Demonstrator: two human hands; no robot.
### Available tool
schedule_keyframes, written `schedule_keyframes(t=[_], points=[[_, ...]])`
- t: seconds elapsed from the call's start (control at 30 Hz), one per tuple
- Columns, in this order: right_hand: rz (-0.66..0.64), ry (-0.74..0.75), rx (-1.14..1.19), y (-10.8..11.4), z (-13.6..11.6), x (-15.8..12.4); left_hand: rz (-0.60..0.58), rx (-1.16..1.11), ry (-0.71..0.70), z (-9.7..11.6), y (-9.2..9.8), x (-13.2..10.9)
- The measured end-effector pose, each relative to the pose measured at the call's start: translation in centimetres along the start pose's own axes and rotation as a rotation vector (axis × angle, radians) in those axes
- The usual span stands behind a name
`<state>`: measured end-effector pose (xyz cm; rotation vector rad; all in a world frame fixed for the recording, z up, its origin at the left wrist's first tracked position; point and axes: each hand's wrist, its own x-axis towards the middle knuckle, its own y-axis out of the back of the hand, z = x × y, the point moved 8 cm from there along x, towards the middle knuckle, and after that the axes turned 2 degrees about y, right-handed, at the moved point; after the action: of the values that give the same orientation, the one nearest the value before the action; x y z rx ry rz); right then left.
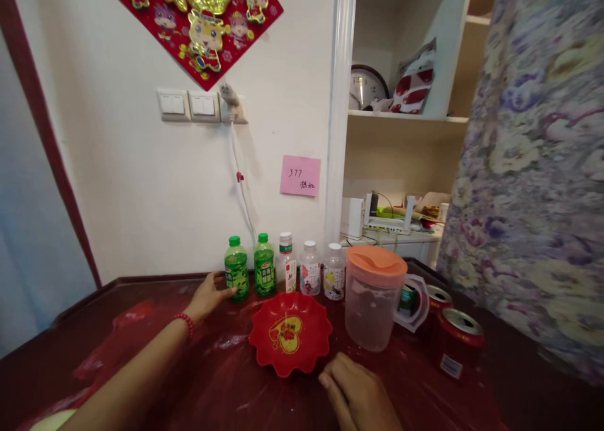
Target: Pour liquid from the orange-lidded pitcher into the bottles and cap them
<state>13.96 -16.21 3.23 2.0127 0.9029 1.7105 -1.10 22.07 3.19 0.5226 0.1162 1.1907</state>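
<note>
My left hand (211,297) is at the leftmost green-capped drink bottle (236,272), thumb across its front and fingers passing behind its left side. That bottle stands upright in a row with a second green bottle (265,268), a clear bottle with a white cap (285,264) and two smaller white-capped bottles, one with a red print (309,270) and one with a yellow print (334,274). My right hand (357,390) rests on the table with fingers curled in and nothing visible in them. Just beyond it lies a red scalloped plate (309,333) with a gold design.
A clear pitcher (370,321) with an orange lid stands right of the bottles. Beside its handle are red cans (460,343) and a partly hidden green can (406,299). A floral curtain (533,167) hangs at the right. A white cord (240,192) runs down the wall behind.
</note>
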Motion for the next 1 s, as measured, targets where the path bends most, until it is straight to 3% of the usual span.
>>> schedule_keyframes(t=[0.17,0.33,0.57,0.8,1.0], points=[[0.035,0.005,-0.044,0.1,-0.2,-0.3,0.078,-0.025,0.015,-0.3,3.0,-1.8],[-0.025,-0.063,0.027,-1.2,0.6,-0.9,0.046,-0.127,-0.021,1.9,3.8,-5.3],[-0.030,-0.109,0.080,-2.3,0.4,-1.1,-0.087,-0.287,-0.030,5.6,1.7,-11.5],[0.008,-0.373,0.346,-0.2,2.5,-0.5,-0.180,-0.336,0.022,6.7,-0.3,-14.7],[0.098,-0.545,0.543,-0.5,4.3,-1.0,-0.196,-0.405,0.065,6.4,-1.9,-16.9]])
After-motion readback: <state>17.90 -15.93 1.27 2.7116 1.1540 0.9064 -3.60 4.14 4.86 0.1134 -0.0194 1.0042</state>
